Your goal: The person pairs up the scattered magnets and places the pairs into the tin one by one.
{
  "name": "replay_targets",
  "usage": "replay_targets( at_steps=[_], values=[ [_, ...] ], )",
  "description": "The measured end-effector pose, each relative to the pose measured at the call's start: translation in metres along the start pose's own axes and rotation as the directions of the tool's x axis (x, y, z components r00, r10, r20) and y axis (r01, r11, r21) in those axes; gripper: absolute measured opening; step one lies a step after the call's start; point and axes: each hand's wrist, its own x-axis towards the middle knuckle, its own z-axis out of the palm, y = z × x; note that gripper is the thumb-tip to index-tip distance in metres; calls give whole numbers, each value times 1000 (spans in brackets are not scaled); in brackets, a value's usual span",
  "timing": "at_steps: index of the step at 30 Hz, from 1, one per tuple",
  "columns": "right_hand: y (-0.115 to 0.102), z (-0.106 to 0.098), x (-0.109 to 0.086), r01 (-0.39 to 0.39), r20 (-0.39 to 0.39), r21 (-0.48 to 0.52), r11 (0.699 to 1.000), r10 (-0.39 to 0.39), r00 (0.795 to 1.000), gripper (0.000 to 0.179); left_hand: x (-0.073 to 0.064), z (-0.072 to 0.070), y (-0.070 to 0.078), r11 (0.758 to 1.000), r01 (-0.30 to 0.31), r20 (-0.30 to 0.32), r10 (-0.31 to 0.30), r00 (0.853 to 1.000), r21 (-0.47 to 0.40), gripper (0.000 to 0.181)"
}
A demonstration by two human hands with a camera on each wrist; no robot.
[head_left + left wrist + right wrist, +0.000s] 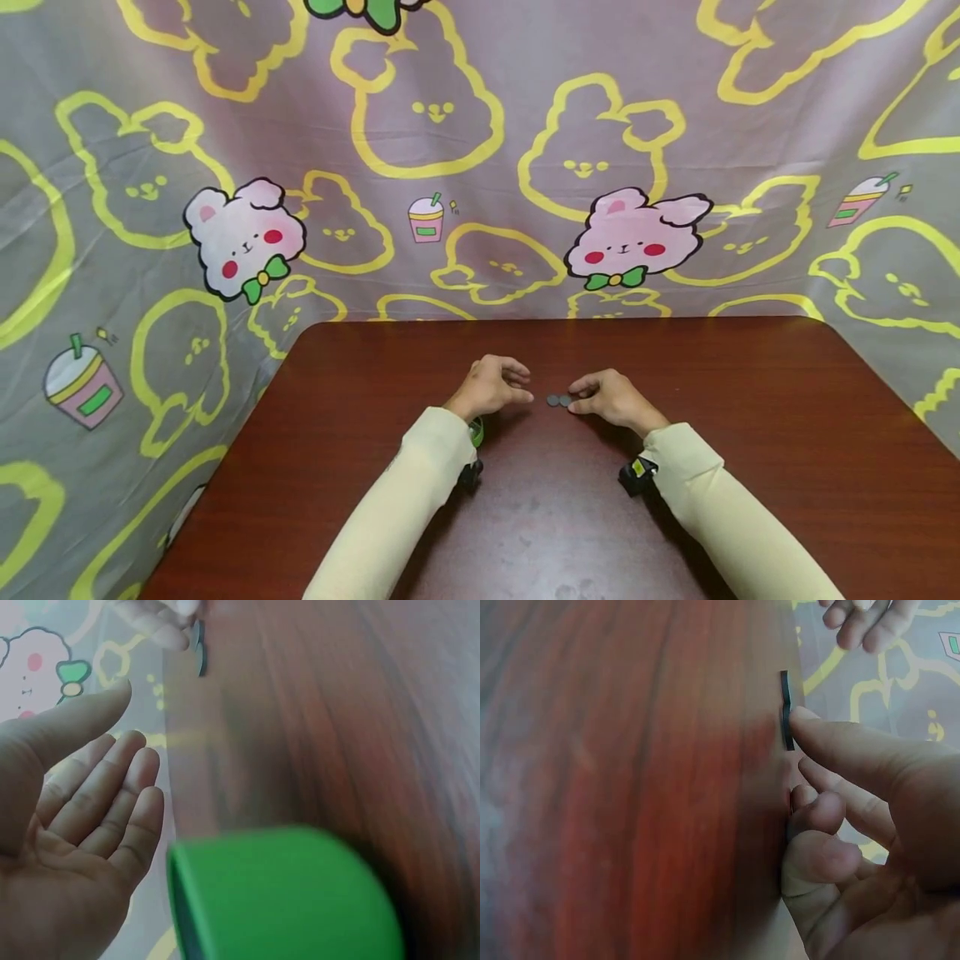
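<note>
Two small dark flat discs (558,401) lie side by side on the brown table, their edges meeting or slightly overlapping. My right hand (613,398) is just right of them, its thumb tip at the nearer disc (788,729) and its other fingers loosely bent. Whether the thumb presses the disc or only touches its edge, I cannot tell. To the left of the discs, my left hand (491,387) hovers with relaxed fingers and an empty palm. Beneath the left wrist stands a green cylinder (285,896), mostly hidden by the sleeve in the head view.
The reddish-brown table (750,400) has rounded far corners. Behind and beside it hangs a grey-pink cloth (510,200) printed with yellow outlines, bunnies and cups. Dark wrist cameras (636,476) sit under both wrists.
</note>
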Motion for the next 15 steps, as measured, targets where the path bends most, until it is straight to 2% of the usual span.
replay_targets(
  at_steps=[5, 15],
  values=[
    [-1, 0, 1, 17, 26, -3, 1000, -17, 1000, 29, -12, -16, -9, 1000, -14, 0, 14, 1000, -6, 39],
    [-6, 1, 3, -7, 27, -45, 999, 8, 1000, 29, -39, -38, -30, 999, 24, -44, -26, 999, -34, 42]
  ],
)
